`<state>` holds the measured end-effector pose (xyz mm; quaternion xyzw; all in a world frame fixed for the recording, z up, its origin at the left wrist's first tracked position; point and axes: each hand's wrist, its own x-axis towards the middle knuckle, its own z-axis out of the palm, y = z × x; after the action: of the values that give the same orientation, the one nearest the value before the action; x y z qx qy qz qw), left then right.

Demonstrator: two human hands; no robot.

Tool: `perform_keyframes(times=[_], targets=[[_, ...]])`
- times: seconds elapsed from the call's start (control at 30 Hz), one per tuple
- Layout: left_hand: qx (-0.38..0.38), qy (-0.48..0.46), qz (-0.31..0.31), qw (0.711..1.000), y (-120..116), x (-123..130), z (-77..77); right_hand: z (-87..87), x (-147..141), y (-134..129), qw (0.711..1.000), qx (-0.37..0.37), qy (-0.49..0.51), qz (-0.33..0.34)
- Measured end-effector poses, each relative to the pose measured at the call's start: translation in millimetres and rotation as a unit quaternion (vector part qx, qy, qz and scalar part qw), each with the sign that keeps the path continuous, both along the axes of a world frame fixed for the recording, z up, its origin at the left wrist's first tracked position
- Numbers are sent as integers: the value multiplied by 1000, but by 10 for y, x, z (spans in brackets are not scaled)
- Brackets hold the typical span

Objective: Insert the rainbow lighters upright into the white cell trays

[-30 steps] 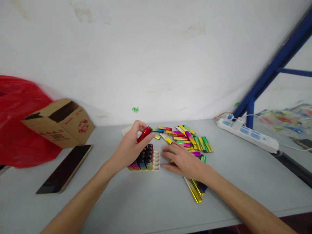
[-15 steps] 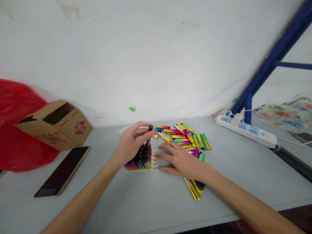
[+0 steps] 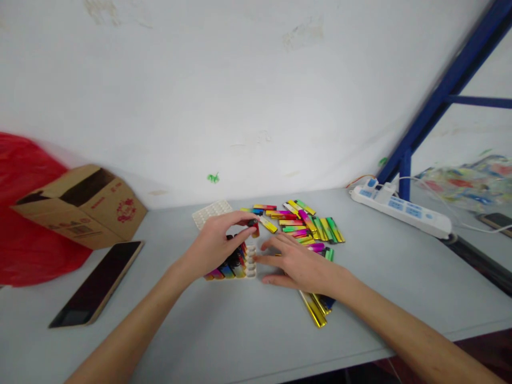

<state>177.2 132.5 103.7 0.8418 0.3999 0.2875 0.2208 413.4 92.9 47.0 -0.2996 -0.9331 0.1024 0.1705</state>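
While the hands [image 3: 219, 240] grip a lighter [image 3: 254, 228], loose lighters [image 3: 298, 223] beside, carton [image 3: 86, 205] left, power strip [image 3: 401, 209] right

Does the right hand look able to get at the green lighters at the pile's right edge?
Probably yes: the right hand is close by, apparently holding nothing, and nothing seems to cover the green lighters.

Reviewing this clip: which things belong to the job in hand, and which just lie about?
In use: red lighter in the left hand; part-filled front tray; loose lighters near the right hand; probably the rear tray.
Lying about: dark-screened device, cardboard box, red bag, power strip.
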Motion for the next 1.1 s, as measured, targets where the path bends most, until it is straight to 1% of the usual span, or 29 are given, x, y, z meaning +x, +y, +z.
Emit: perform_keyframes(times=[0.1,0.17,0.27,0.47,0.67,0.77,0.97,1.1], targets=[[-9,86,-17,996,-3,-30,25,7,16,-2,1000,-7,4,8],[-23,113,-7,993,10,-56,29,10,25,0,1000,-11,4,15],[-43,106,1,993,41,-97,35,10,37,11,1000,-16,1,20],[-58,101,-32,993,55,-135,67,27,47,25,1000,-23,2,22],[-45,95,-10,994,70,-135,21,41,47,24,999,-23,3,23],[-43,96,-9,994,83,-145,7,39,49,28,999,-25,1,24],[-28,157,-43,986,68,-94,0,42,46,28,999,-31,-6,21],[-2,219,-14,976,32,-31,-20,33,50,28,999,-27,-4,23]])
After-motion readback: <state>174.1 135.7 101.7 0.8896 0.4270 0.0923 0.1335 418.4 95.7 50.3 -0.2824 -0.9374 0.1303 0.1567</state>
